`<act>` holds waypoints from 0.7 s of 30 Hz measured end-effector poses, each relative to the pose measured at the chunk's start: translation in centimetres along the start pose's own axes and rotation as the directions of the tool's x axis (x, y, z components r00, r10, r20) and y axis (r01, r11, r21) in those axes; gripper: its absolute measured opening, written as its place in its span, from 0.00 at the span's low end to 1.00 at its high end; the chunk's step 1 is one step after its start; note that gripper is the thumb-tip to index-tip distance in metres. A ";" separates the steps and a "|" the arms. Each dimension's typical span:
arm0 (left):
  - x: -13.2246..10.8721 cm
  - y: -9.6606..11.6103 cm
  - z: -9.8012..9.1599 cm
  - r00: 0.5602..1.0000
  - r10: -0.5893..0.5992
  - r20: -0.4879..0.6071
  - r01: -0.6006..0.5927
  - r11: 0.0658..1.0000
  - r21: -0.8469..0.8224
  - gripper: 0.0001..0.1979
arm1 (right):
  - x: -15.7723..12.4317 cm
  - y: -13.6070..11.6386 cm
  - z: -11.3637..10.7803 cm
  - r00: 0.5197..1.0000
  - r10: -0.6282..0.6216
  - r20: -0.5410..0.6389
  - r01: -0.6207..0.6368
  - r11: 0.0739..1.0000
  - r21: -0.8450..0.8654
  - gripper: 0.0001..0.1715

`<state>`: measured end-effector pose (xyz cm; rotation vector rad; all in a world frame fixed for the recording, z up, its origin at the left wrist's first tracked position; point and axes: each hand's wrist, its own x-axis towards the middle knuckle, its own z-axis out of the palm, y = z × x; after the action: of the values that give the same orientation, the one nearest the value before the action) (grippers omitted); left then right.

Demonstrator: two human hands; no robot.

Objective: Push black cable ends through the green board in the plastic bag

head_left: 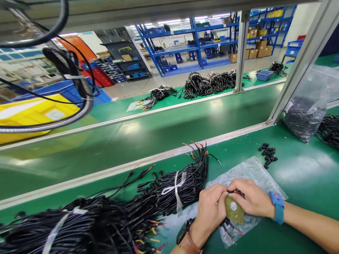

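Note:
My left hand (212, 206) and my right hand (251, 197) meet over a clear plastic bag (254, 169), fingers closed in pinches. Between the fingertips runs a thin black cable (237, 192) with a bit of red wire. Just below it an olive-green, roughly leaf-shaped piece (235, 215) with a pale round spot lies against both hands; I cannot tell whether it is gripped or resting. Stripped wire ends (233, 229) poke out beneath it. Left of my left hand lies a coiled black cable bundle (172, 192) tied with a white strip.
A larger cable bundle (71, 229) fills the front left. Small black parts (268, 154) lie beyond the plastic bag. At the right stands a bag of dark parts (304, 116) beside a metal post (299, 60). A metal rail (159, 157) crosses behind; a hose (79, 109) hangs upper left.

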<state>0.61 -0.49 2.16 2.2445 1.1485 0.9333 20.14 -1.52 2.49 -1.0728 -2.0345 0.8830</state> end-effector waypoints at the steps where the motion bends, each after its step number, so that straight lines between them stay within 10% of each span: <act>1: 0.0 0.0 0.0 1.000 0.002 0.000 -0.002 1.000 0.002 0.13 | 0.0 0.0 0.1 1.000 0.000 -0.004 0.000 1.000 -0.001 0.08; 15: 0.2 0.6 -0.6 0.999 0.047 -0.002 -0.047 0.989 0.140 0.09 | 0.2 0.7 -0.1 0.996 0.085 -0.030 -0.084 0.996 0.024 0.05; 21: -1.8 0.4 2.0 0.994 -0.106 0.013 0.103 0.981 0.165 0.06 | -1.7 0.8 0.6 0.995 0.101 -0.012 -0.100 0.993 0.060 0.10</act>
<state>1.57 -2.37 0.45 2.2902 1.3640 0.7971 20.75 -2.80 1.06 -1.1538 -1.9445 0.9770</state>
